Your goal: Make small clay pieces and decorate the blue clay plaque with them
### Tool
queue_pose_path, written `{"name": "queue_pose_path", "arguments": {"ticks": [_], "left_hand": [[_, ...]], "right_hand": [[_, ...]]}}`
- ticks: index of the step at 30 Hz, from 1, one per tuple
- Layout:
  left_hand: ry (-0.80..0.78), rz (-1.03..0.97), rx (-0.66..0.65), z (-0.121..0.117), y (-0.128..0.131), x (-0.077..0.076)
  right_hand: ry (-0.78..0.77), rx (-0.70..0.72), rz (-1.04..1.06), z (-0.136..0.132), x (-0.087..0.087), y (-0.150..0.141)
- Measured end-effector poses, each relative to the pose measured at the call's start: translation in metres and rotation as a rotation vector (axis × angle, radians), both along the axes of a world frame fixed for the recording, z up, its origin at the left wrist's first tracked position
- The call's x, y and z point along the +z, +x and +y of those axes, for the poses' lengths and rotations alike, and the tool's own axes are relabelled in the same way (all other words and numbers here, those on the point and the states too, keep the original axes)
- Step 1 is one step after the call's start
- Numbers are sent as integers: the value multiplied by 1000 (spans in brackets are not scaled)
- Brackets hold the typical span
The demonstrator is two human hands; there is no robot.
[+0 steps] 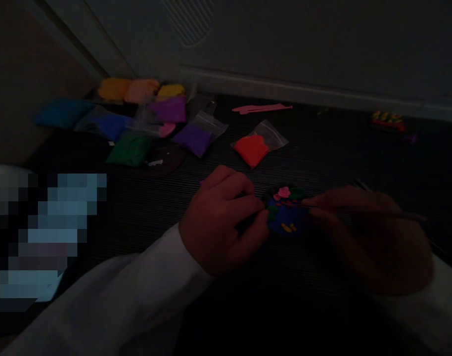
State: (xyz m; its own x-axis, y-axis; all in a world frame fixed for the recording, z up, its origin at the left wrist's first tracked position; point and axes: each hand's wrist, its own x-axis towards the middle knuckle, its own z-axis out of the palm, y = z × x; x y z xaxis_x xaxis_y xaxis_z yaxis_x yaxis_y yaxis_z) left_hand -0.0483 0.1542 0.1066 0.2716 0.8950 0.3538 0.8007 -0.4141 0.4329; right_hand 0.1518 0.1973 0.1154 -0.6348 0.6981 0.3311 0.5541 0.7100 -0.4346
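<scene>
A small round clay piece (pixel 288 215) lies on the dark table, blue on top with a dark rim. On it sit a pink flower (pixel 284 192), green leaf shapes (pixel 297 193), small red bits and two orange-yellow bits (pixel 288 228). My left hand (pixel 226 217) pinches the left edge of this piece with thumb and forefinger. Held like a pen in my right hand (pixel 367 237) is a thin stick-like tool (pixel 382 212); its tip reaches over the piece, at the red bits. The picture is very dark, so the tool's exact kind is unclear.
Bags of coloured clay lie at the back left, among them green (pixel 129 149), purple (pixel 195 138) and red (pixel 252 150) ones. Pink modelling tools (pixel 262 109) rest near the wall. A small multicoloured figure (pixel 387 121) is at the far right. A blurred-out bright screen (pixel 59 237) stands left.
</scene>
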Motion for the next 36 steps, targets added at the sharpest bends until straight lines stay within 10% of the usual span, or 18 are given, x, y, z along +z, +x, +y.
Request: {"name": "queue_pose_path", "arguments": {"ticks": [36], "left_hand": [[28, -11, 5, 0, 0, -2]], "right_hand": [[-6, -27, -3, 0, 2, -1]]}}
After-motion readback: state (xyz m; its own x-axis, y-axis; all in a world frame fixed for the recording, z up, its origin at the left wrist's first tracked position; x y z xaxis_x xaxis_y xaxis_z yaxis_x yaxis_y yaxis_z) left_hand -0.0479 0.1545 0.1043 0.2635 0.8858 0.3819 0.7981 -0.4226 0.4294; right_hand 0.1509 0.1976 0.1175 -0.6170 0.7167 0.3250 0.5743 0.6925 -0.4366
